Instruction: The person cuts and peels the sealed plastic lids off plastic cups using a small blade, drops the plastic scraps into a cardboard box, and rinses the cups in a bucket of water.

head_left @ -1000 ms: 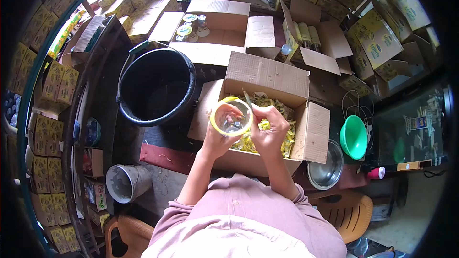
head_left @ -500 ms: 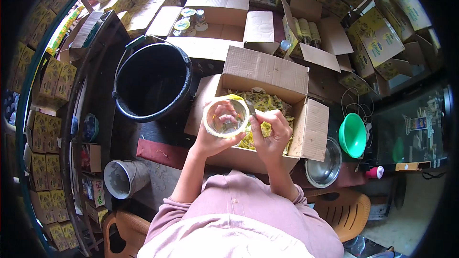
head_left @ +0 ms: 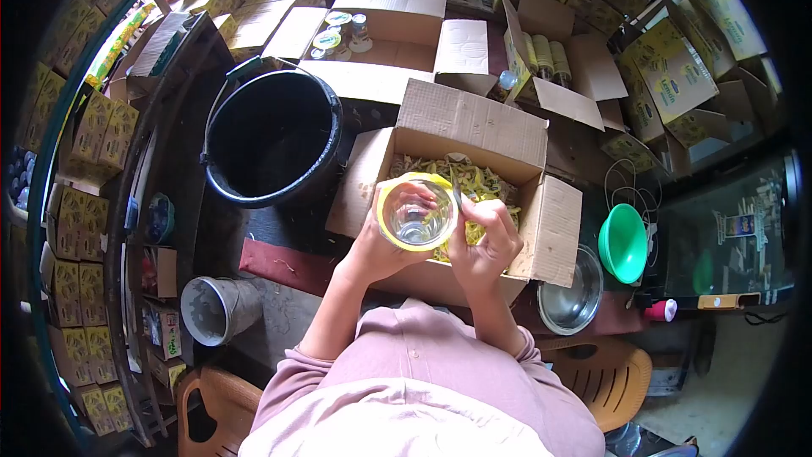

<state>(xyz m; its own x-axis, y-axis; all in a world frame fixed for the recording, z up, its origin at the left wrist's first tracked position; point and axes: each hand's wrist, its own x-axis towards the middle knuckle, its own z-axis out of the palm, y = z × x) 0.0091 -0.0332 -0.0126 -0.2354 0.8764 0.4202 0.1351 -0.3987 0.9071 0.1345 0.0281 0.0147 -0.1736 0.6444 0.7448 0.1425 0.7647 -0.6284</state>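
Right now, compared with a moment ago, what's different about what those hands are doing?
Since the previous picture, the left hand has moved the clear container slightly rightward, closer to the right hand. Nothing was visibly picked up or let go: the right fingers still pinch the thin tool. The open carton, black bucket and green bowl stayed put.

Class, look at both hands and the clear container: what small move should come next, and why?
Probably ease the thin dark blade along the yellow rim: the right hand holds it right by that rim, while the left hand steadies the clear container, above an open box of yellowish scraps.
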